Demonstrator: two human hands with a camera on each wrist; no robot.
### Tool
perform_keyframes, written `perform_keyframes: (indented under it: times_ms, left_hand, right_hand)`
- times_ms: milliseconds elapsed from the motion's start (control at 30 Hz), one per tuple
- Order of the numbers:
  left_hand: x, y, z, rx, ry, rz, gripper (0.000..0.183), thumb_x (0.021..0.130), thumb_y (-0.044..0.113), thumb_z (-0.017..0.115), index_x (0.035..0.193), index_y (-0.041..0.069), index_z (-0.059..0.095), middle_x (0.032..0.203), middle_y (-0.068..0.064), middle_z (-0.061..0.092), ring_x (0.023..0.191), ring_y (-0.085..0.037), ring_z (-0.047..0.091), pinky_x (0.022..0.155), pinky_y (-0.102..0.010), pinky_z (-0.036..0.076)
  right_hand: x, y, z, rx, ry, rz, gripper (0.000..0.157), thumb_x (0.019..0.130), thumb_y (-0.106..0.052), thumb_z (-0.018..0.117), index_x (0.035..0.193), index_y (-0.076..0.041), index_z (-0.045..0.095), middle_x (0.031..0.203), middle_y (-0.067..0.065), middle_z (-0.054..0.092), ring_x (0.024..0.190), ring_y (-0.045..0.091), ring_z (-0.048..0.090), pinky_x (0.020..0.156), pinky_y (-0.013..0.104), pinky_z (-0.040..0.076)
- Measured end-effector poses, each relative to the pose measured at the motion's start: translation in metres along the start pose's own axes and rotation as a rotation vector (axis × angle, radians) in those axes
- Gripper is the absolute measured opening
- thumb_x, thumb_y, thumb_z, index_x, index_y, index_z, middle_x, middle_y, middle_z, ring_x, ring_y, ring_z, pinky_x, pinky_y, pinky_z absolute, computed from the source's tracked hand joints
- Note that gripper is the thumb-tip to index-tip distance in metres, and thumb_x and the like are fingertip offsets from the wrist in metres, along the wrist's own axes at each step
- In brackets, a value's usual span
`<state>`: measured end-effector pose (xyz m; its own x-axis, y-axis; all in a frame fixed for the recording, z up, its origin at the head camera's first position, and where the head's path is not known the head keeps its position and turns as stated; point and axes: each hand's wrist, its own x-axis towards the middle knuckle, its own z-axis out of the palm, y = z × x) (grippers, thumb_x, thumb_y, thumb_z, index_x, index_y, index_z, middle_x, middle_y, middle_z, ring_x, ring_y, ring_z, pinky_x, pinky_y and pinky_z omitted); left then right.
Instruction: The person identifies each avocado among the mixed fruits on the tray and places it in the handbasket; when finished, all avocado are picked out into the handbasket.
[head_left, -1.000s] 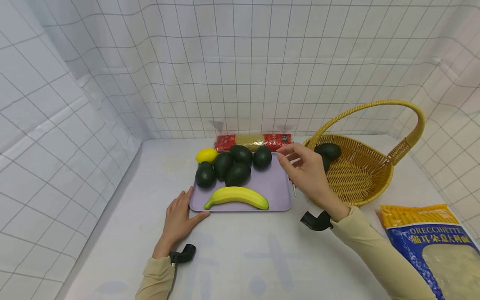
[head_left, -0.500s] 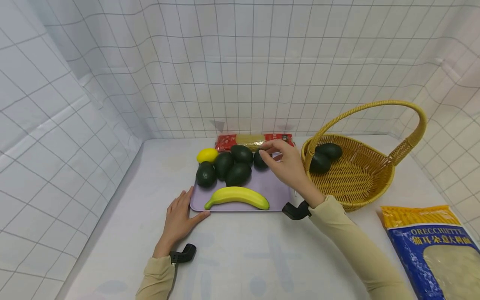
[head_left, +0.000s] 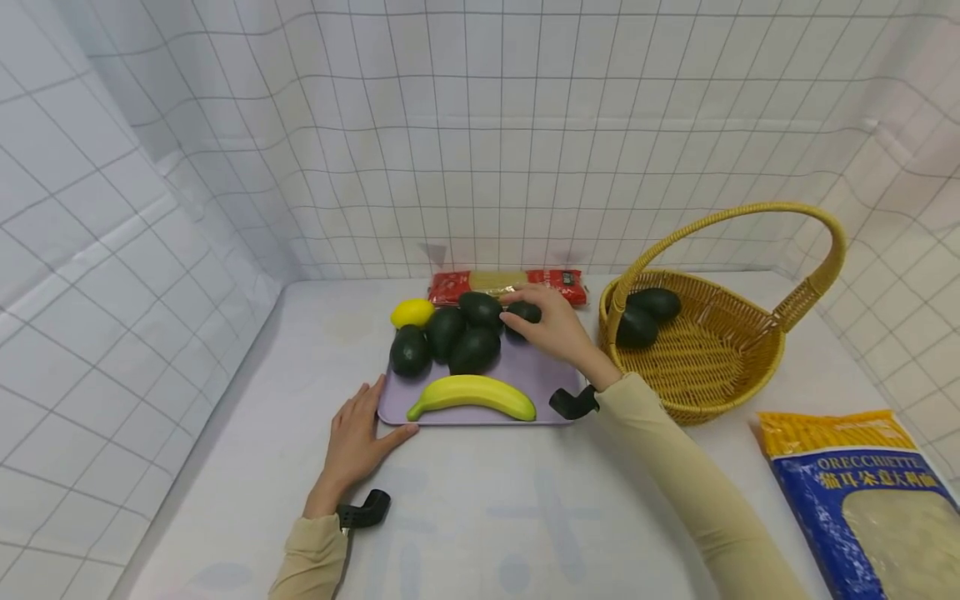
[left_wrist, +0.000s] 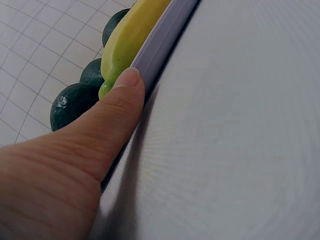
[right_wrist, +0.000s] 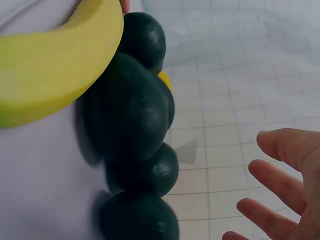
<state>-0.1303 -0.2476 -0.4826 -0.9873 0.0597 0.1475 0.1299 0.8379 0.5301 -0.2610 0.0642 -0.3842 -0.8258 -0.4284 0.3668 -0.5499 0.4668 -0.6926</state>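
Note:
My left hand rests at the front left corner of a lilac tray, its fingers straight. In the left wrist view the thumb presses along the tray's rim. My right hand hovers over the tray's back right, fingers spread above the rightmost avocado. The right wrist view shows those fingers apart with nothing between them. Several more avocados lie in the tray behind a banana, with a yellow lemon at the back left corner.
Right of the tray stands a yellow wicker basket with a tall handle and two avocados inside. Behind the tray lies a red-ended pasta packet. A blue and yellow orecchiette bag lies at the front right. Checked white cloth walls surround the table.
My right hand has moved left, from beside the basket to above the tray's rightmost avocado. My left hand has stayed at the tray's corner.

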Motion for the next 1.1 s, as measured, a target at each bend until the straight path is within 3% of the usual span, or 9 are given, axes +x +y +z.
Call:
perform_keyframes:
  times_ms: [167, 367, 600, 1100]
  left_hand:
    - [0.0, -0.001, 0.0, 0.0, 0.002, 0.005, 0.095, 0.081, 0.049, 0.07, 0.15, 0.003, 0.023, 0.148, -0.024, 0.03, 0.138, -0.039, 0.017, 0.107, -0.057, 0.01]
    - [0.0, -0.001, -0.001, 0.01, 0.007, 0.009, 0.095, 0.081, 0.049, 0.07, 0.15, 0.003, 0.024, 0.148, -0.024, 0.031, 0.137, -0.039, 0.019, 0.107, -0.057, 0.011]
    - [0.0, -0.002, -0.002, 0.012, -0.002, 0.002, 0.094, 0.082, 0.05, 0.069, 0.149, 0.002, 0.024, 0.148, -0.025, 0.03, 0.137, -0.04, 0.018, 0.106, -0.058, 0.011]
    - [0.0, -0.001, 0.001, 0.0, -0.007, 0.0, 0.095, 0.082, 0.05, 0.069, 0.15, 0.004, 0.023, 0.148, -0.024, 0.029, 0.138, -0.039, 0.017, 0.107, -0.057, 0.009]
  right_hand:
    - [0.006, 0.013, 0.006, -0.011, -0.064, 0.073, 0.043, 0.087, -0.028, 0.07, 0.124, -0.006, 0.063, 0.133, 0.013, 0.053, 0.131, 0.029, 0.036, 0.107, 0.051, 0.024]
    - [0.011, 0.024, 0.013, -0.03, -0.11, 0.098, 0.057, 0.082, -0.032, 0.075, 0.13, -0.006, 0.058, 0.132, 0.017, 0.049, 0.125, 0.037, 0.036, 0.101, 0.053, 0.031]
    - [0.013, 0.033, 0.018, -0.089, -0.172, 0.202, 0.075, 0.08, -0.039, 0.075, 0.143, -0.012, 0.043, 0.144, 0.018, 0.035, 0.134, 0.038, 0.026, 0.104, 0.056, 0.028]
    - [0.016, 0.046, 0.024, -0.137, -0.165, 0.236, 0.064, 0.08, -0.032, 0.076, 0.134, -0.009, 0.051, 0.143, 0.022, 0.03, 0.123, 0.037, 0.041, 0.098, 0.05, 0.037]
